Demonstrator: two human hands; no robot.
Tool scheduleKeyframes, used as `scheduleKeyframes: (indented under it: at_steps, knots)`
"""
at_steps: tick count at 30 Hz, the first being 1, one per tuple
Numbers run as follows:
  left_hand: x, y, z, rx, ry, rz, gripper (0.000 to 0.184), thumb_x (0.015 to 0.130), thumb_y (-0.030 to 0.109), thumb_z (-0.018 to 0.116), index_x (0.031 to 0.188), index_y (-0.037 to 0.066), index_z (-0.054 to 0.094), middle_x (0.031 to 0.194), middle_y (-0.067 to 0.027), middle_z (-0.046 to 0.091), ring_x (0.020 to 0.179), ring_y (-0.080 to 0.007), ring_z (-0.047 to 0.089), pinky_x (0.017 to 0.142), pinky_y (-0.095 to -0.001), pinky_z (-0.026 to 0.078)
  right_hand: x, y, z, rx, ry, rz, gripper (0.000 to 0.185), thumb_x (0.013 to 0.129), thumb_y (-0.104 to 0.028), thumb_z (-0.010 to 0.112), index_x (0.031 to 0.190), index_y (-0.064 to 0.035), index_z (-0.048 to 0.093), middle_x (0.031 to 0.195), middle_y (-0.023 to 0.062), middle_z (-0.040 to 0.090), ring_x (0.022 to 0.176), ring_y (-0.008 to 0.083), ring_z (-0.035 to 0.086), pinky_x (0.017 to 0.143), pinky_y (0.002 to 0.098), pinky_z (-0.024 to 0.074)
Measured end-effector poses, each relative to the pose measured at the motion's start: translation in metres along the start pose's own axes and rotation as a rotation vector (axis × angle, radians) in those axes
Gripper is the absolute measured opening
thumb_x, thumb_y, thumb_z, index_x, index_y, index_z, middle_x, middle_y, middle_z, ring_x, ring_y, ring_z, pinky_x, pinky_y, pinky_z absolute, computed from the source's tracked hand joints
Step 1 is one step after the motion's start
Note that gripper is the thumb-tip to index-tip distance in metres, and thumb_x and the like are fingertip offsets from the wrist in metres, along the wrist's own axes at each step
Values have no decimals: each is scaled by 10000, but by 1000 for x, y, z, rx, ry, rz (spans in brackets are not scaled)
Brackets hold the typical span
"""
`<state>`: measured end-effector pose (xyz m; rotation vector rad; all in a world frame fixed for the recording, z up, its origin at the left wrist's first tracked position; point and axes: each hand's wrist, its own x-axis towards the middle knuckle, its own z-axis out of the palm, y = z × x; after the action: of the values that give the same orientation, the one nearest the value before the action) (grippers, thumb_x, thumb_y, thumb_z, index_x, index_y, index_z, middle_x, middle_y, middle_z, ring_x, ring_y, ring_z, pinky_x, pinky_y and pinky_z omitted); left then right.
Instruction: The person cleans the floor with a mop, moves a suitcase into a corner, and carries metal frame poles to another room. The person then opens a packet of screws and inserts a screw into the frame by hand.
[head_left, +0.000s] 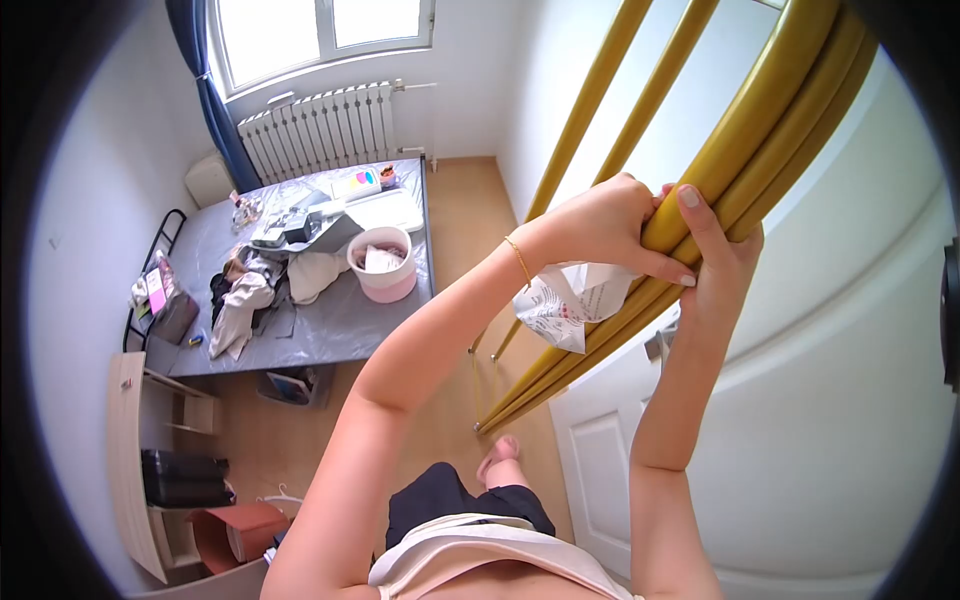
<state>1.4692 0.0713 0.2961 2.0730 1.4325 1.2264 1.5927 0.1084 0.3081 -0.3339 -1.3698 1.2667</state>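
Observation:
Several long yellow poles [770, 130] stand bundled together, running from the upper right down to the floor. Around the bundle my left hand [620, 225] is closed, its thumb pressed across the front. My right hand [715, 240] grips the same poles from the right, close beside the left, with its thumb on top. A crumpled sheet of printed white paper [555, 308] hangs just under my left hand; what holds it is hidden. Two thinner yellow poles [590, 100] rise separately to the left of the bundle.
At the left a bed [330, 335] holds clothes, a pink-and-white bucket [383, 265] and other items. A white door [800, 430] is close at the right. Wooden shelving [130, 450] and a black case [185, 478] stand at the lower left. A radiator [320, 130] is below the window.

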Motion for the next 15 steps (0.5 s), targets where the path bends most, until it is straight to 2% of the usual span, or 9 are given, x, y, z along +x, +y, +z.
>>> scheduleKeyframes:
  at_steps: [3,7,9,11,15]
  knots:
    - [31,-43,-14,-53,25,39,507,556,395,751,502,-38,493,432,-49,393,397,-131,370,388,-254,323,40,32,9,10,1,-1,310,653,-69,694,885,35,516,772,82,566,666,139,548,603,227,451]
    - [60,-69,-19,48,-13,14,496,563,387,754,541,-48,517,445,-62,424,404,-138,399,408,-250,358,70,56,0,31,-15,14,266,644,-46,696,839,36,534,746,87,575,641,138,552,582,223,457]
    - [94,-104,-16,43,55,123,446,576,345,751,560,-41,529,460,-81,470,412,-146,432,443,-259,399,108,83,-11,61,-56,-1,261,645,-40,691,838,36,532,745,85,574,635,137,553,575,227,460]
    - [123,-123,-16,-4,92,97,534,582,422,715,491,-42,465,403,-87,374,366,-173,363,391,-292,341,143,102,-21,91,-111,31,262,648,-33,685,844,40,527,746,86,575,635,138,555,567,231,462]
    - [159,-138,-23,6,130,128,554,590,420,708,444,-38,434,378,-93,340,347,-187,341,385,-294,330,183,111,-27,83,-122,78,281,637,-36,680,851,37,513,738,97,580,648,158,570,589,254,477]
